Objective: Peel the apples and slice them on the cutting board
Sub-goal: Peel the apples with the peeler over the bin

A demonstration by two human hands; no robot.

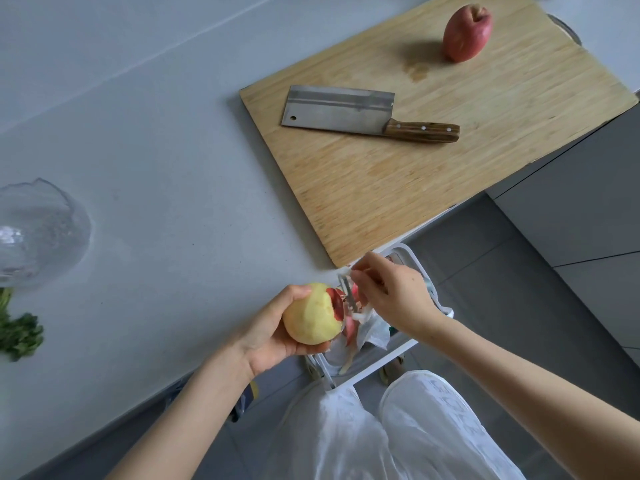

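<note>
Holding red peel strips, white bag-lined bin sits below the hands; left hand grips mostly peeled pale apple; right hand pinches metal peeler at it. Whole red apple on wooden cutting board.

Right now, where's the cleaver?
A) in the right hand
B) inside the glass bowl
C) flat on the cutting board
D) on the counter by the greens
C: the cleaver lies flat on the cutting board, untouched, while the right hand holds the peeler at the partly peeled apple in the left hand.
</note>
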